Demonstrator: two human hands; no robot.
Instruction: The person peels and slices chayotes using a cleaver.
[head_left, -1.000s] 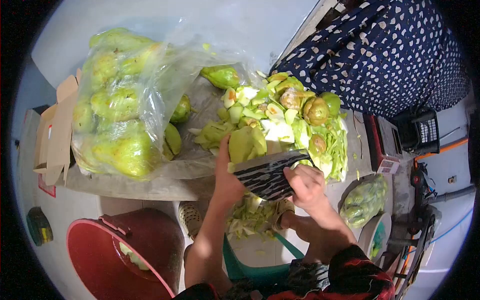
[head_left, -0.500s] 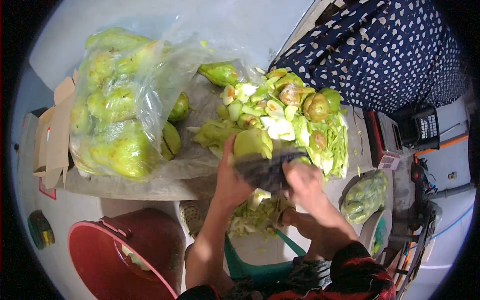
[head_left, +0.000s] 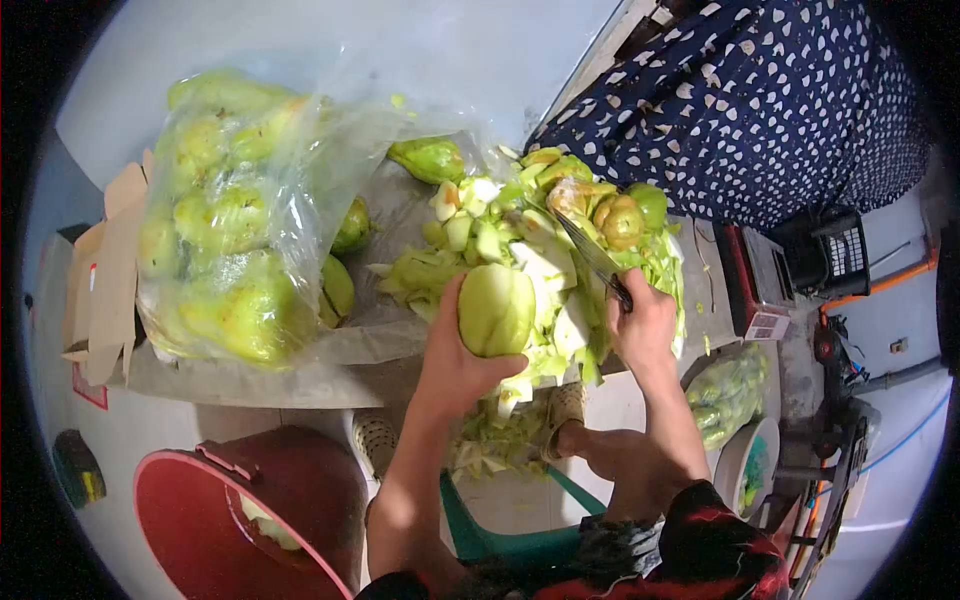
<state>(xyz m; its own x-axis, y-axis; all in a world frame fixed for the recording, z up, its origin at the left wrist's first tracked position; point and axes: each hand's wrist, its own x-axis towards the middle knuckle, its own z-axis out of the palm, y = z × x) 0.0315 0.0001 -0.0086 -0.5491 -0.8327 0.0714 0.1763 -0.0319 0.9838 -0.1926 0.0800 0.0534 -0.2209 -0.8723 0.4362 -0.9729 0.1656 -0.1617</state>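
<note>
A pale green, peeled chayote (head_left: 497, 310) rests in my left hand (head_left: 455, 352), with the fingers and thumb wrapped around it. My right hand (head_left: 643, 322) grips the dark handle of a knife (head_left: 592, 250). The blade points up and to the left, apart from the chayote, over a heap of green and white peelings (head_left: 545, 262). Browned chayote pieces (head_left: 618, 222) sit on the heap's far side. An unpeeled chayote (head_left: 427, 160) lies behind and to the left of the peelings.
A clear plastic bag (head_left: 235, 215) full of chayotes stands on the left of the table (head_left: 370, 385). Below are a red bucket (head_left: 250, 500) with pale pieces inside and a green stool (head_left: 510, 540). A red scale (head_left: 755, 280) and another filled bag (head_left: 735, 395) are at right.
My right hand and the knife have moved away from the chayote, up and to the right. The knife was a blur before the chayote. My left hand has turned the chayote more upright.
</note>
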